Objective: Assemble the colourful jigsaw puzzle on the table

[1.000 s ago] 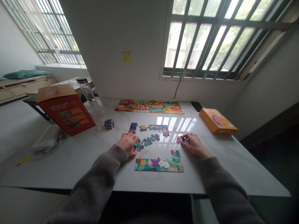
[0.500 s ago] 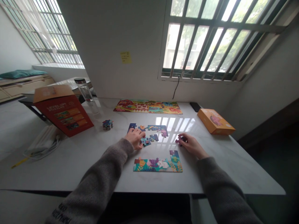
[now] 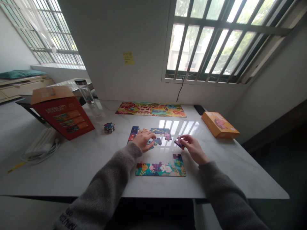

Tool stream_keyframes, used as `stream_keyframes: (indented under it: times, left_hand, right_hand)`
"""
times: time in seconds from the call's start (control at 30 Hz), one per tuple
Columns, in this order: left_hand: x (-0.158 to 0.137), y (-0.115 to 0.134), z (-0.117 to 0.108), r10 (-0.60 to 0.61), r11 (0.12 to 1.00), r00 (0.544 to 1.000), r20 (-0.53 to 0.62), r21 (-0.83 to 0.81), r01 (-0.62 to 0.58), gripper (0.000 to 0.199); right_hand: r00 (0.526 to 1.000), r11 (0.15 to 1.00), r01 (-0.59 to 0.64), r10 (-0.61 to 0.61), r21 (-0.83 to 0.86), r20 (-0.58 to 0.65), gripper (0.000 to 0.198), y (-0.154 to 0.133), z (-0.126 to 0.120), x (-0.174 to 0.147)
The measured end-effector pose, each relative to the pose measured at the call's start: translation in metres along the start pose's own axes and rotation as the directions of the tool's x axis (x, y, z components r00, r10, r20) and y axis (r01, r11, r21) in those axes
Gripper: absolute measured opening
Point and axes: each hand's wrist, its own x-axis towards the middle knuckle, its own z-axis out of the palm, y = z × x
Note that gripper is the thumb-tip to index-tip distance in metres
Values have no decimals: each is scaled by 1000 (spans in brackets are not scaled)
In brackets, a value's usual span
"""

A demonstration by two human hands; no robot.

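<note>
In my right hand [image 3: 193,148] is a purple puzzle piece [image 3: 178,142], pinched between thumb and fingers just above the table. My left hand [image 3: 144,140] hovers over or rests on loose puzzle pieces [image 3: 157,141], its fingers apart and curved, and hides part of them. Around it lie joined pieces: a dark blue strip [image 3: 134,130] at the left and a top edge section [image 3: 161,131] that turns down at its right end. Nearer me is a joined bottom section [image 3: 161,169] with a white rabbit, rising at its right side.
Two finished puzzles [image 3: 151,109] lie against the wall. A stack of pieces [image 3: 109,127] stands left, near a red puzzle box [image 3: 63,113], a glass bottle [image 3: 86,93] and a power strip [image 3: 40,143]. To the right are an orange box [image 3: 220,124] and a phone [image 3: 199,110].
My left hand has shifted right across the loose pieces, uncovering a red-patterned piece at the left. My right hand has moved slightly left and turned the purple piece to show its face.
</note>
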Motion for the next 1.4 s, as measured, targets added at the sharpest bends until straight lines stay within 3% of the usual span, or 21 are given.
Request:
stream_keyframes:
  times: [0.13, 0.3, 0.43, 0.67, 0.77, 0.9, 1.07, 1.13, 1.23, 1.33, 1.4]
  left_hand:
    - [15, 25, 15, -32, 963, 996, -80, -270, 9, 11]
    - [18, 39, 37, -91, 832, 996, -23, -552, 63, 15]
    - [15, 40, 41, -134, 796, 991, -1, -595, 107, 19]
    - [16, 39, 45, -275, 671, 961, -12, -718, 183, 16]
    - [17, 37, 43, -311, 682, 950, -39, -705, 194, 15]
    - [17, 35, 39, -265, 696, 960, -88, -707, 127, 14]
    - [18, 34, 45, -313, 643, 947, -67, -749, 159, 21]
    - [18, 33, 47, -333, 608, 941, -54, -775, 171, 26]
    - [18, 29, 45, -344, 621, 937, -64, -764, 176, 23]
    - [17, 25, 42, -371, 672, 923, -100, -716, 192, 18]
    - [16, 24, 41, -383, 686, 918, -106, -698, 205, 17]
  right_hand:
    - [999, 995, -6, 9, 102, -35, 48, -2, 12, -3]
    - [999, 990, 44, -45, 131, 4, 52, -10, 30, -10]
    - [996, 996, 82, -83, 46, 23, 49, -13, 39, -12]
    - [998, 995, 31, -36, 97, 60, 41, -9, 44, -16]
    - [993, 998, 41, -46, 48, 108, 38, -11, 44, -17]
    - [980, 995, 99, -98, -1, 170, 43, -12, 45, -17]
    - [954, 995, 98, -93, -4, 284, 34, -8, 51, -20]
    - [968, 997, 83, -80, -2, 239, 35, -8, 49, -20]
    - [995, 997, 82, -82, -9, 56, 40, -10, 36, -16]
    - [978, 994, 108, -112, -29, -178, 42, -8, 16, -9]
    - [961, 992, 123, -121, -8, -249, 41, -4, 6, -5]
